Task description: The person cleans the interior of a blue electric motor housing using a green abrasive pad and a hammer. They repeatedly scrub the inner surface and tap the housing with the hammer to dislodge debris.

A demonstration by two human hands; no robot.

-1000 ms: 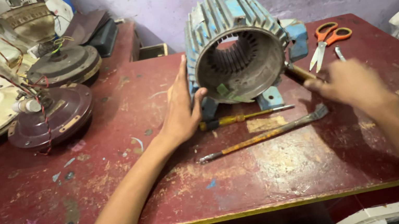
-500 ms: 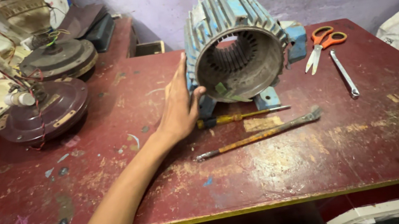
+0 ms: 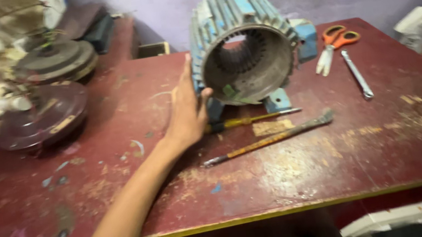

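the right hand, reaching beside the motor housing (image 3: 244,58) a second ago, has left view entirely.

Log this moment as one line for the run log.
left hand: flat against blue motor housing | right hand: out of view | table: screwdriver, chisel, scissors

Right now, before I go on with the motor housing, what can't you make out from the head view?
- Right hand: out of the head view, past the frame edge.
- Left hand: palm side hidden against the motor housing; its grip cannot be judged.
- Housing's rear end: hidden by its own body.
- Screwdriver: handle end tucked behind the hand and the housing's foot.
- Fan parts at left: motion-blurred and cut by the edge.
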